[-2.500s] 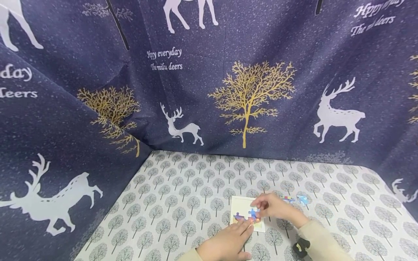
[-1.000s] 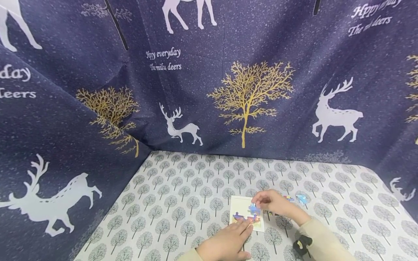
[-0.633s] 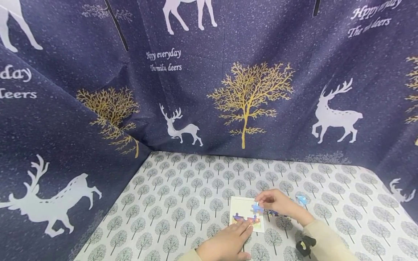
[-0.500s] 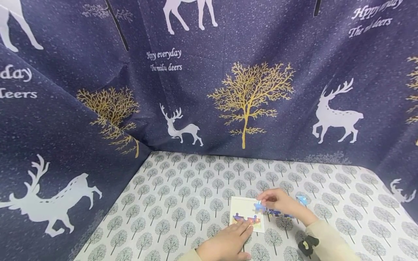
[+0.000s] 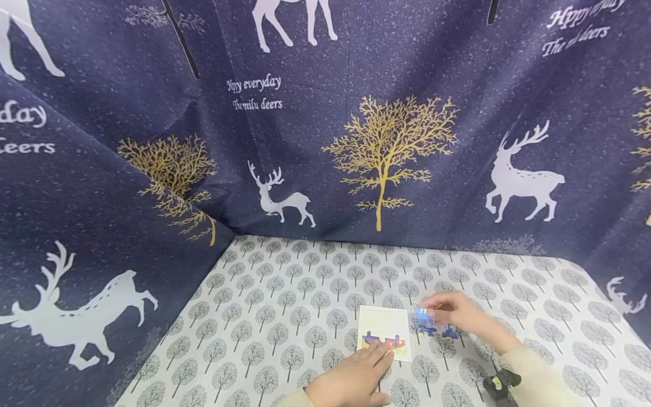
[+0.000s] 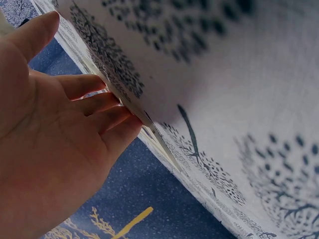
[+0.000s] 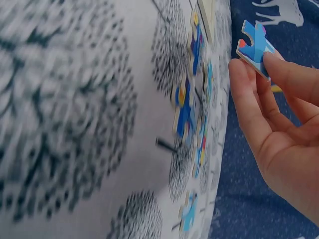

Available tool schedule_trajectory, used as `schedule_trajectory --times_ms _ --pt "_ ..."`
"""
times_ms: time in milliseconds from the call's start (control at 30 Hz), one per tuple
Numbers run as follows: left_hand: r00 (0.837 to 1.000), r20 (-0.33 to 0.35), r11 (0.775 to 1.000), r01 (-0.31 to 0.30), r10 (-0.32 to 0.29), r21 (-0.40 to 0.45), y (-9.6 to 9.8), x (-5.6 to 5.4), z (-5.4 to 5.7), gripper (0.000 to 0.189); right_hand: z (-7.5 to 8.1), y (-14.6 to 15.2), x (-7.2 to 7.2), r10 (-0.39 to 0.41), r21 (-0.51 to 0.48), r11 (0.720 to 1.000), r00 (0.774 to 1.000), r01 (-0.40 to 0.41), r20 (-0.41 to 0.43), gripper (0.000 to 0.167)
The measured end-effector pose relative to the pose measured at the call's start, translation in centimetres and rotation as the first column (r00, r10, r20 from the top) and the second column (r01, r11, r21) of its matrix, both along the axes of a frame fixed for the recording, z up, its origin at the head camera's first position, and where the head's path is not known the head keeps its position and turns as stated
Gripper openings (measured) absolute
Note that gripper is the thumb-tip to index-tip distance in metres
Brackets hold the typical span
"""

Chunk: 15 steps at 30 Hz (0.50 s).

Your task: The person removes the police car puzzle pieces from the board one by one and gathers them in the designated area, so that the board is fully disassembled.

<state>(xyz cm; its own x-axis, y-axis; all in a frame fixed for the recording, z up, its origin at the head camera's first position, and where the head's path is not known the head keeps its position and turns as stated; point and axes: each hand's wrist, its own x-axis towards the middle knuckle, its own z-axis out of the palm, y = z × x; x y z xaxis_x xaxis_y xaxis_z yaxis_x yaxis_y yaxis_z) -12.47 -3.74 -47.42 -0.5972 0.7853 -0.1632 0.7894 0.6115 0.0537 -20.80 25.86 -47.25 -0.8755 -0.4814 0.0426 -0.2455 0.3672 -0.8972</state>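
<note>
- The left hand (image 5: pixel 351 377) is laid, fingers extended, over the near part of a tray (image 5: pixel 382 318), which appears to be steadied by it.
- A blue piece (image 7: pixel 256 49) is pinched between thumb and fingers of the right hand (image 7: pixel 284 119), held above the table (image 5: pixel 285 294) just right of the tray and apart from the left hand.
- Laid pieces (image 5: pixel 370 338) are seen along the tray's near side, partly hidden by the left fingers; its far part is bare.
- Loose pieces (image 7: pixel 185 110) are scattered beside the tray, near the right hand.
- Puzzle assembly is judged to be in hand, with the blue piece unplaced. Its tabs would need to be matched to the laid row, or another piece chosen.
</note>
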Motion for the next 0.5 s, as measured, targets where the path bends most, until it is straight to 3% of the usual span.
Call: schedule_trajectory --times_ms 333,500 --pt "1.000 -0.008 1.000 -0.005 0.005 0.000 0.1 0.1 0.2 0.074 0.5 3.1 1.2 -0.059 -0.026 0.998 0.994 0.061 0.091 0.031" --pt "1.000 -0.010 1.000 -0.006 0.006 -0.001 0.1 0.1 0.0 0.074 0.5 4.4 1.7 -0.074 0.000 0.997 0.994 0.074 0.082 0.032"
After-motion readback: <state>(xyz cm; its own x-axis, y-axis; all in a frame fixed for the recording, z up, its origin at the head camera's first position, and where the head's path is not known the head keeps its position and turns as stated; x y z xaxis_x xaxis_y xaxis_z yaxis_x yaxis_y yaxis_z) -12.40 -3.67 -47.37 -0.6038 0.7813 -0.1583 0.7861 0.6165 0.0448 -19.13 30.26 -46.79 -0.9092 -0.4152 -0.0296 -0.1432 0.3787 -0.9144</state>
